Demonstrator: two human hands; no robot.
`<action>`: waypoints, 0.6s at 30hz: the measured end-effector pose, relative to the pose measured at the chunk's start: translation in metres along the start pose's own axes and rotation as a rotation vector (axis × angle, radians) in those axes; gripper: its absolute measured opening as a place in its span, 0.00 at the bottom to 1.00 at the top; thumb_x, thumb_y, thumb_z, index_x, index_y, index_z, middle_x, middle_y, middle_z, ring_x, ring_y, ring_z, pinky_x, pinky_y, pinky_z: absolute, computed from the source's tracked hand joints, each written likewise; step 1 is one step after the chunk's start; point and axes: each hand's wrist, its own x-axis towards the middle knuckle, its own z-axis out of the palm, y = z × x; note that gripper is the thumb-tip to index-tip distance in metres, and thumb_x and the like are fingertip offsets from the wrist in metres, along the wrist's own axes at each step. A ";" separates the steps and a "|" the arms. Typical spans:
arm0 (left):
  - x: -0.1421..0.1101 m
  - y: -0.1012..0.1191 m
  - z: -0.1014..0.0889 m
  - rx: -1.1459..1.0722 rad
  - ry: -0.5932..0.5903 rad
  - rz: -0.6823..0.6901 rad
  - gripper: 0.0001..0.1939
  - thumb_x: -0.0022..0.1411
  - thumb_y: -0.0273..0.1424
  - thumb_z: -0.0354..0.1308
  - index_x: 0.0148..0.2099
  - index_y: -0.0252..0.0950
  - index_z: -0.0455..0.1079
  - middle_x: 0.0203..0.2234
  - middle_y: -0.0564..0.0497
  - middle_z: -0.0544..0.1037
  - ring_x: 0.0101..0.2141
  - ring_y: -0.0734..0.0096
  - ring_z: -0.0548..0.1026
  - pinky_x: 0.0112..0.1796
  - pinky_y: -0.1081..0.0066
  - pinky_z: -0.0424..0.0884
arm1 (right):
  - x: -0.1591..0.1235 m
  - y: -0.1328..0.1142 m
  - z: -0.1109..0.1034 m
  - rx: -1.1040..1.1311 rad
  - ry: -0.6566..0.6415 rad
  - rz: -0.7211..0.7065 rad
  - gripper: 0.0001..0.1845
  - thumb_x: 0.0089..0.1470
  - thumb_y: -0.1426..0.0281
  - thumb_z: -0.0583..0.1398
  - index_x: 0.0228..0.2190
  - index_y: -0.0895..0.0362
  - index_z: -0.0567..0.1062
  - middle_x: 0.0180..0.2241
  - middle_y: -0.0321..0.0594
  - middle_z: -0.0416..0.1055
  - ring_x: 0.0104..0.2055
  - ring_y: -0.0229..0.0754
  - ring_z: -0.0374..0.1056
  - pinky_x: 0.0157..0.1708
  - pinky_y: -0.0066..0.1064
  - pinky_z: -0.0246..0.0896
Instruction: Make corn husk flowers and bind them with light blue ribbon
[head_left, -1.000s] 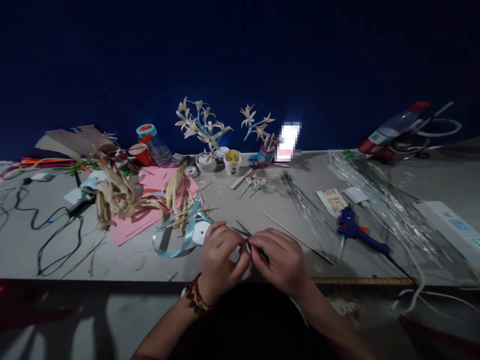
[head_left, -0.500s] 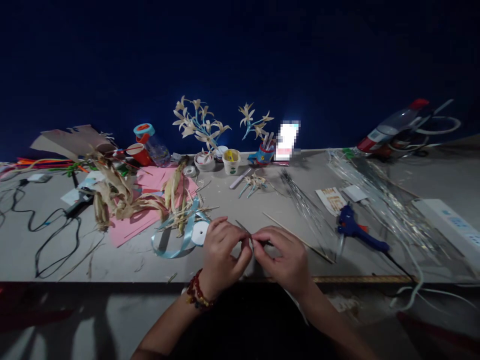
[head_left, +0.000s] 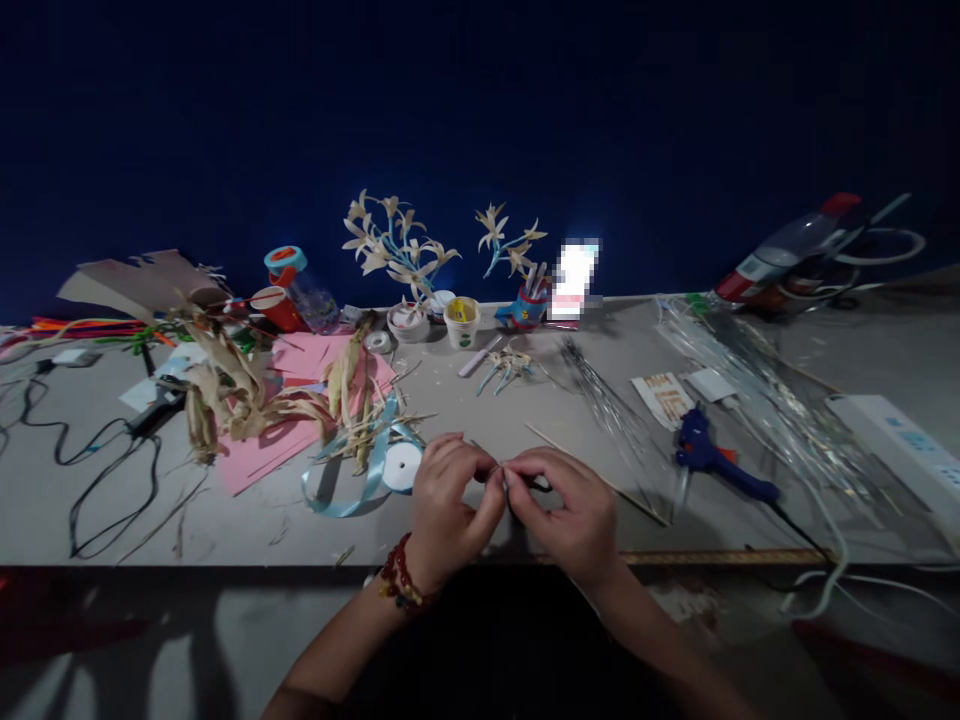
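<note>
Near the table's front edge, my left hand [head_left: 454, 500] and my right hand [head_left: 562, 510] meet fingertip to fingertip. Both are closed in a pinch on something too small to make out. A beaded bracelet [head_left: 400, 580] circles my left wrist. Behind my fingers, part of a dark pointed tool shows, mostly covered by the hands. Left of my left hand lies a white spool [head_left: 403, 466] with loose light-blue ribbon [head_left: 346, 507]. A thin stick [head_left: 637, 502] lies beside my right hand. Small flower pieces with blue stems [head_left: 506, 372] rest farther back.
Dried corn husks [head_left: 240, 395] lie over pink paper [head_left: 259, 455] at left. Flower sprays [head_left: 401, 245] stand in cups at the back, near a lit phone [head_left: 574, 282]. At right are wires [head_left: 607, 410], a blue glue gun [head_left: 701, 455], a power strip [head_left: 900, 435] and a bottle [head_left: 780, 250].
My fingertips stay pinched together and have shifted slightly. The dark tool behind them shows less than a second ago. The other things have not moved on the table.
</note>
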 end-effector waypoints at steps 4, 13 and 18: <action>-0.002 -0.008 0.003 -0.004 0.052 -0.005 0.07 0.61 0.23 0.54 0.31 0.39 0.65 0.23 0.54 0.71 0.30 0.67 0.71 0.47 0.58 0.71 | -0.002 0.003 -0.002 -0.023 0.044 -0.022 0.06 0.56 0.77 0.61 0.32 0.54 0.75 0.27 0.37 0.77 0.29 0.40 0.73 0.32 0.31 0.68; -0.002 -0.003 -0.002 -0.063 -0.002 -0.019 0.03 0.60 0.26 0.55 0.35 0.38 0.68 0.27 0.51 0.75 0.32 0.65 0.73 0.48 0.56 0.70 | -0.003 0.005 0.000 0.003 0.045 -0.009 0.06 0.55 0.78 0.62 0.32 0.55 0.76 0.28 0.37 0.77 0.30 0.40 0.73 0.33 0.31 0.68; 0.002 -0.001 0.003 -0.057 0.031 0.003 0.08 0.61 0.24 0.52 0.30 0.39 0.66 0.22 0.54 0.71 0.28 0.68 0.71 0.47 0.58 0.70 | -0.002 0.002 0.004 -0.014 0.055 -0.066 0.07 0.55 0.79 0.62 0.32 0.55 0.75 0.28 0.38 0.77 0.29 0.40 0.73 0.33 0.31 0.68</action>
